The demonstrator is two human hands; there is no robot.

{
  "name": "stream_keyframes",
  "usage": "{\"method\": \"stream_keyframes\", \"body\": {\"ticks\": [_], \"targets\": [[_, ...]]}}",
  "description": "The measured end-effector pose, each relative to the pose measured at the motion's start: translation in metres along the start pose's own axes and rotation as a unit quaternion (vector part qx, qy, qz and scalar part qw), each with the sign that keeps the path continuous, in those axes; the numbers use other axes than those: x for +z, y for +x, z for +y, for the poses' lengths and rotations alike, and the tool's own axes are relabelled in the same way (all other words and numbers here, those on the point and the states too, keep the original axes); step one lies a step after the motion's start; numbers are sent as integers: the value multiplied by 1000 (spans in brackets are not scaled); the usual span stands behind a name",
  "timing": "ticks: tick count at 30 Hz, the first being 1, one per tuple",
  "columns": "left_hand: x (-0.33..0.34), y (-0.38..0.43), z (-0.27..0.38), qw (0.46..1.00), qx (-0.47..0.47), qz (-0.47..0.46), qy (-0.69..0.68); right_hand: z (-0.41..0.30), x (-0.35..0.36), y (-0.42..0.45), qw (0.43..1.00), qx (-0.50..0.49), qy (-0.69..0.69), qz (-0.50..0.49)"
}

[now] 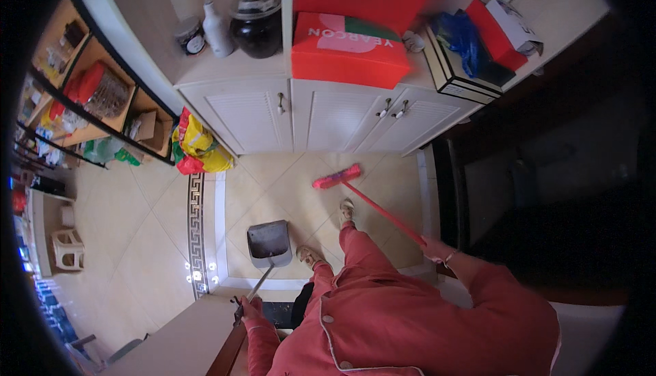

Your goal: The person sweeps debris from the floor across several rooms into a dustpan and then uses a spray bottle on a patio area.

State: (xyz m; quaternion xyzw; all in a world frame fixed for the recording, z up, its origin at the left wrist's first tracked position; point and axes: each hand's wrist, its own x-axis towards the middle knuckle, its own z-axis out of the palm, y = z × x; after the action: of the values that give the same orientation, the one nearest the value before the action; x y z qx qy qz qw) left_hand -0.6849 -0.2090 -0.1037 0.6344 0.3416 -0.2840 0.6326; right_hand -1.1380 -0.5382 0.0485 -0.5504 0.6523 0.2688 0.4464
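A pink-red push broom (pixel 338 176) has its bristled head on the tiled floor, before the white cabinet doors. My right hand (pixel 435 249) is closed around the upper part of its red handle. At the lower left, my left hand (pixel 251 308) grips the thin metal handle of a grey long-handled dustpan (pixel 268 240). The pan lies on the tiles to the left of my shoes, with its hollow side facing up. Dark marks show inside the pan, too indistinct to name.
White louvred cabinets (pixel 338 117) carry a red box (pixel 348 53) and a dark glass jar (pixel 258 30). Colourful plastic bags (pixel 202 145) stand at their left end. A pale wall top (pixel 169 332) is beside my left arm; a dark doorway (pixel 533 171) lies at the right.
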Motion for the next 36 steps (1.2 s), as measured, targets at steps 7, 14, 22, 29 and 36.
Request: {"method": "stream_keyframes", "body": {"ticks": [7,14,22,29,36], "targets": [[64,-87,22,998,-21,38,34,29,-35,-42,986,-92,127,58],[36,-20,-10,992,4,-3,128,38,-19,92,984,-108,42,133],[105,-114,-8,981,35,-46,184,205,-26,27,988,-11,148,31],[115,-117,-30,980,12,-49,194,235,-124,-35,968,94,221,78],[111,-130,-25,982,-10,-50,181,270,-161,162,867,-28,455,201]]}}
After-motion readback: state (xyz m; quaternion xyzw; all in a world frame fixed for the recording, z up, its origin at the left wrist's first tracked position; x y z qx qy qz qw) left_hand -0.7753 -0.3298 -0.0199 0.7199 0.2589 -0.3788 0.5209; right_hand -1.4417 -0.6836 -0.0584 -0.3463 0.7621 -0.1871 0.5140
